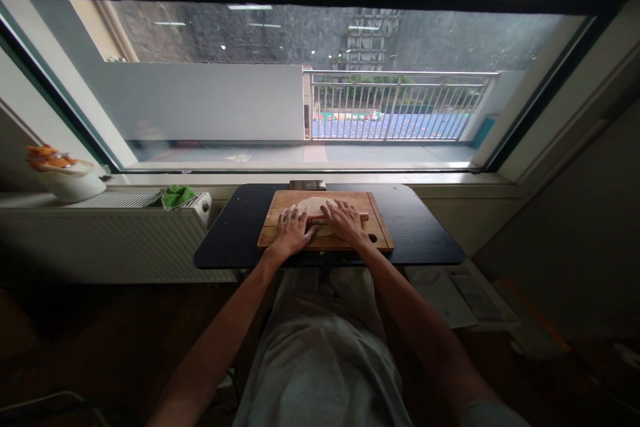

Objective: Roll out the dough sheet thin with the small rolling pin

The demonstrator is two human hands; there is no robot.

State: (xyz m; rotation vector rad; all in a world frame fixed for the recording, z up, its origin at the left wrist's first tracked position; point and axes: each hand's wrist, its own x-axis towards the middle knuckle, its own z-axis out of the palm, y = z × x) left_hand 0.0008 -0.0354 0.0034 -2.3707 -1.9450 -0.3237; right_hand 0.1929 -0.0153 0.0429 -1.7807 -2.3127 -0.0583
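Note:
A round, flattened sheet of pale dough lies on a wooden cutting board. Across the dough runs a rolling pin, reddish where it shows between the hands. My left hand is on the left end of the pin, fingers bent over it and thumb pointing inward; that end is hidden under the hand. Over the right part of the pin lies my right hand, its fingers reaching forward across it, with the pin's tip sticking out beyond. Part of the dough is covered by both hands.
The board rests on a small black table against the window sill. A small dark box sits behind the board. At left are a radiator, a green cloth and a white pot.

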